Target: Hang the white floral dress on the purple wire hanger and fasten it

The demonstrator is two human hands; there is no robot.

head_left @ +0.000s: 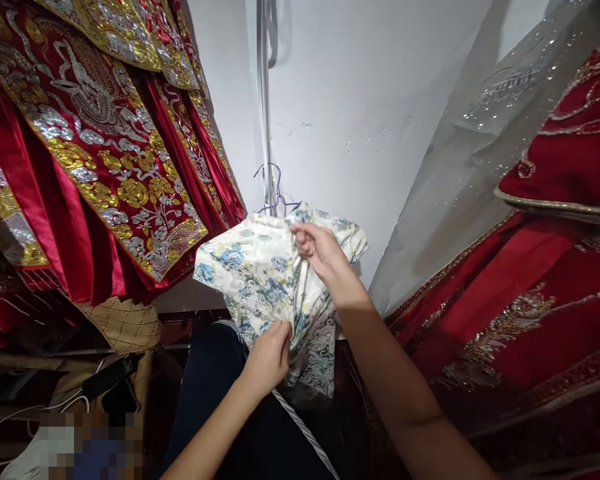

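Note:
A cream dress with blue flowers (pixel 250 267) hangs on a thin wire hanger (pixel 275 193) against a metal pole (pixel 266 100). My right hand (pixel 316 248) pinches the fabric near the collar, high on the garment. Lower down, my left hand (pixel 270 357) is closed on the gathered middle of the same dress. Both forearms reach up from the bottom of the view.
Red robes with gold and silver embroidery (pixel 95 147) hang at the left. More red embroidered garments (pixel 545 287) under a sheer sparkly cover (pixel 480 147) fill the right. A white wall (pixel 360 100) stands behind. Dark blue cloth (pixel 210 393) and white cables (pixel 30 413) lie below.

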